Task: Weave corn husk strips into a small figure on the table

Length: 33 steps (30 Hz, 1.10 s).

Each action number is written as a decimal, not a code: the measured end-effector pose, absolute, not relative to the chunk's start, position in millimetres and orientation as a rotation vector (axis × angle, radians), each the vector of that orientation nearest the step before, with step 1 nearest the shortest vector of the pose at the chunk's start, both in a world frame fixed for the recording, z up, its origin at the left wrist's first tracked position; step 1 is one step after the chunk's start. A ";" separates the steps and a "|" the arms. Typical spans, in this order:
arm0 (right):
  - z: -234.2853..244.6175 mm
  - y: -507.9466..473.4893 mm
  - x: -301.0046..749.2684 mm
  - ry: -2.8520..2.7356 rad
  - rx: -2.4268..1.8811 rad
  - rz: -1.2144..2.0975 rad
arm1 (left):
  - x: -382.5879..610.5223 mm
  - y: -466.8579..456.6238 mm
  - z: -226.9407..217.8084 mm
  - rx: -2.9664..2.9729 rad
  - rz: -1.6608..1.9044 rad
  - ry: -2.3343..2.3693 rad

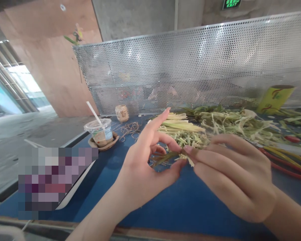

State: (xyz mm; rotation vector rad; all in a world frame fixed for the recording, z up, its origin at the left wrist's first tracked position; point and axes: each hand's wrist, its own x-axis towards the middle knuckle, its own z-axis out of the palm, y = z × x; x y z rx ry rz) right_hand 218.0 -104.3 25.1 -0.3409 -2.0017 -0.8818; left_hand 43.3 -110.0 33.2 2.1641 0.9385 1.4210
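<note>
My left hand (142, 164) is in the middle of the view, its index finger raised and its thumb and another finger closed near the end of a brownish-green plant strip (164, 159). From the right, my right hand (233, 174) pinches the same strip at its tip, fingertips almost touching those of the left. Its exact end is hidden between the fingers. Just behind the hands lies a heap of small pale-green plant pieces (190, 139). Beyond it is a bundle of flat yellowish strips (179, 124).
A lidded cup with a straw (99, 135) stands in a brown dish (112, 143) at left, near loose twine (130, 131) and a twine roll (122, 113). Leafy strips (230, 124), a yellow tube (276, 98) and red handles (288, 169) lie right. A perforated metal screen (165, 63) borders the blue table (150, 214).
</note>
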 end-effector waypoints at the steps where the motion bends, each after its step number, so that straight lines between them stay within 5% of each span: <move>1: 24.8 -104.1 218.0 -2.006 -0.338 -0.881 | 43.7 -109.5 33.5 2.152 1.430 0.941; 20: 28.9 -94.2 224.1 -2.098 -0.578 -0.501 | 40.0 -94.4 35.9 1.902 1.497 1.172; 27: 40.9 -92.0 227.3 -1.967 -0.641 -0.245 | 24.0 -88.8 39.7 2.157 1.875 1.405; 33: 35.0 -89.2 221.5 -2.040 -0.623 -0.355 | 31.0 -94.2 37.0 2.906 2.307 1.212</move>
